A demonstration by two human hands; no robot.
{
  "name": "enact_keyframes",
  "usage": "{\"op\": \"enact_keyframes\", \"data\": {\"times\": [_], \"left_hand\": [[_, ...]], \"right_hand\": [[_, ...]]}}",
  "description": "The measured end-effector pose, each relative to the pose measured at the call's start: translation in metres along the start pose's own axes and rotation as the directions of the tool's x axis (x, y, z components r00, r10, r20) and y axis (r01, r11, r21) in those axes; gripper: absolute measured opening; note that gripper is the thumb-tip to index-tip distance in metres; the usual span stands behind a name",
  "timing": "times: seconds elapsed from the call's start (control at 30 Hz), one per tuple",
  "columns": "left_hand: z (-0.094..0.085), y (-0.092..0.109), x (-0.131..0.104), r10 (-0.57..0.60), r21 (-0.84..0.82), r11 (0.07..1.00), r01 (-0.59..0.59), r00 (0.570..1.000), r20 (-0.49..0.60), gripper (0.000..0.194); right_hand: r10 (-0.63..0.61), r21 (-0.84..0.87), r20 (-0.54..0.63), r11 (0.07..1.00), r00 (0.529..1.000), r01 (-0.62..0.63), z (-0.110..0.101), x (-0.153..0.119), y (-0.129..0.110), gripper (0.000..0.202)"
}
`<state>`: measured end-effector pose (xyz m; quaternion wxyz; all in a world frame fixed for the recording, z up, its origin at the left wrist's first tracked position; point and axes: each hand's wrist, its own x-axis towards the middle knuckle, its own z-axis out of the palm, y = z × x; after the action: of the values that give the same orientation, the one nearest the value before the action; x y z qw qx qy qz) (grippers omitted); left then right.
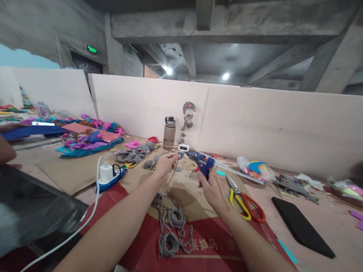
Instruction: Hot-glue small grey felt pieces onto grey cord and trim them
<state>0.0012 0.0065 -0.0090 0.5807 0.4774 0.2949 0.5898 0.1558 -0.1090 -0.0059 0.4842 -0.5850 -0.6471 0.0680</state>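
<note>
Blue plastic glue gun point(204, 163) at 1 o'clock, gripped in right hand point(212, 188), probably light, rigid, best held by handle; left hand's point(164, 166) fingers pinch small teal piece point(181, 155) at 12, thin limp-looking cord point(175, 171) below.

Looks like a craft workshop in a bare concrete building: glue gun point(203, 162), scissors point(241, 200), felt scraps point(91, 140) and grey cord point(173, 228) all over the worktop point(290, 197).
</note>
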Motion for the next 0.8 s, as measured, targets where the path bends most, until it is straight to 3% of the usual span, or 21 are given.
{"op": "enact_keyframes", "data": {"times": [0.3, 0.53, 0.8], "left_hand": [[-0.0007, -0.0004, -0.0002, -0.018, 0.046, 0.999, 0.017, 1.0, 0.016, 0.037], [0.0019, -0.0016, -0.0025, 0.066, 0.121, 0.99, -0.068, 0.998, 0.023, 0.034], [0.0007, -0.0017, -0.0029, 0.108, 0.155, 0.982, -0.106, 0.994, -0.004, 0.033]], "right_hand": [[-0.088, -0.085, 0.033, 0.992, 0.996, 0.09, 0.003, 0.0014, 0.0041, 0.031], [-0.155, -0.125, 0.004, 0.98, 0.988, 0.154, 0.0051, 0.0016, 0.0024, 0.03], [-0.116, -0.14, 0.02, 0.983, 0.993, 0.117, 0.0055, 0.0015, 0.0013, 0.033]]}}
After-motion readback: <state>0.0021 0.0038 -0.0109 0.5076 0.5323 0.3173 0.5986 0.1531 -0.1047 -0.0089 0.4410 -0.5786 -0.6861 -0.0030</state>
